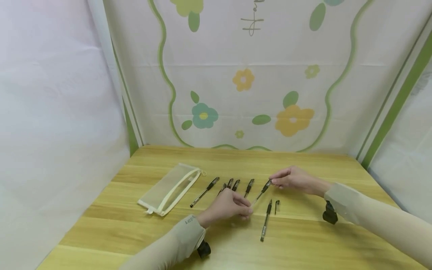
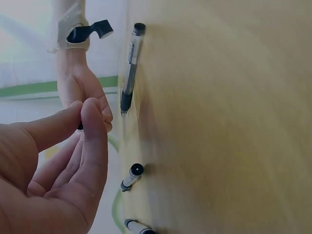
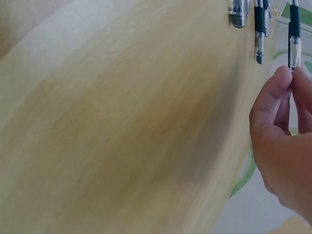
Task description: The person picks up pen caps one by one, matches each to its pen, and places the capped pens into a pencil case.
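Between my two hands a clear-barrelled gel pen (image 1: pixel 264 188) with a black grip slants above the table. My left hand (image 1: pixel 231 206) pinches its lower end with thumb and fingertips. At the upper, capped end, my right hand (image 1: pixel 299 181) pinches the tip of the cap; the right wrist view shows the clear cap (image 3: pixel 295 51) just past the fingertips. Below them on the table lies an uncapped pen (image 1: pixel 266 220), its point facing away, and beside it a loose pen cap (image 1: pixel 277 206). That uncapped pen (image 2: pixel 130 68) also appears in the left wrist view.
Several more capped pens (image 1: pixel 249 186) lie behind my left hand, partly hidden by it. Farther left are a single pen (image 1: pixel 205 192) and a cream mesh zip pouch (image 1: pixel 156 187). Fabric walls (image 1: pixel 216 71) stand around the wooden table (image 1: pixel 111 221).
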Available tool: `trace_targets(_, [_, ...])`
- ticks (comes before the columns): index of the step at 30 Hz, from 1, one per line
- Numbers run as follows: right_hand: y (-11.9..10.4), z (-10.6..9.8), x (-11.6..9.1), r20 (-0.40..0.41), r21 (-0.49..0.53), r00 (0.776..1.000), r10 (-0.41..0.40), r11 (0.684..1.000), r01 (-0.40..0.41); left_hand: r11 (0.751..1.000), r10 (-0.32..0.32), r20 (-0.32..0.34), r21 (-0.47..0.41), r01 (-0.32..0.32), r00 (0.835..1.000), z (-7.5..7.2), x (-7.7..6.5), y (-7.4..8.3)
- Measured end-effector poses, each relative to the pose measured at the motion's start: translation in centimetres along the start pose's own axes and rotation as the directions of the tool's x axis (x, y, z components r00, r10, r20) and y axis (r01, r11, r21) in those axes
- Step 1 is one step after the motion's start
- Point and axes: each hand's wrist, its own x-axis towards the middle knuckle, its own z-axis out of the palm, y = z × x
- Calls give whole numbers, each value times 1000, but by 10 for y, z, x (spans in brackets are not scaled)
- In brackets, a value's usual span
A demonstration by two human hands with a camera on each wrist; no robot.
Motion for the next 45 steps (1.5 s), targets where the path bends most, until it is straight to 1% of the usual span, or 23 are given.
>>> trace_targets(5, [-1,-1,4,5,-10,1000,0,1000,0,998,-31,-1,-58,31,1000,0,0,0])
trace_targets(8, [1,2,7,15,-28,1000,11,1000,-11,994,-53,-33,-100,49,998,2,-3,-3])
trace_targets(11, [5,4,11,20,-46,1000,24,999,-23,992,-66,-79,-113,57,995,3,-5,-7])
trace_targets(14, [6,5,13,6,-49,1000,25,999,-25,994,-67,-107,-96,56,992,5,-3,-7])
trace_targets(16, [6,5,15,-11,-48,999,33,998,-34,994,-83,-122,-88,72,989,8,-2,-5])
trace_targets(21, [4,5,21,-33,-59,998,45,997,-47,991,-132,-135,-44,127,982,14,-3,0])
trace_targets(25, [2,8,22,-45,-82,998,41,996,-44,988,-155,-136,-19,154,979,15,-4,0])
trace_targets(28, [0,11,21,-58,-109,997,40,993,-47,987,-158,-135,-18,157,978,15,-4,-1])
trace_targets(30, [-1,13,20,-76,-120,996,45,991,-54,988,-149,-142,3,151,979,14,-4,-2])
trace_targets(32, [-2,14,20,-92,-139,995,42,989,-54,989,-146,-145,1,147,979,14,-5,-2])
trace_targets(35, [-2,15,21,-106,-164,994,29,985,-46,989,-149,-151,-43,144,977,13,-4,-4])
trace_targets(37, [-2,16,22,-105,-176,994,20,984,-39,984,-158,-144,-105,144,977,13,-4,-4])
trace_targets(39, [-1,16,22,-99,-179,995,16,983,-34,981,-160,-142,-135,141,977,12,-4,-4])
trace_targets(41, [-1,16,22,-89,-179,996,14,983,-30,979,-161,-135,-151,140,978,12,-3,-3])
trace_targets(45, [-1,14,22,-75,-178,997,15,984,-28,979,-155,-123,-149,136,980,11,-3,0])
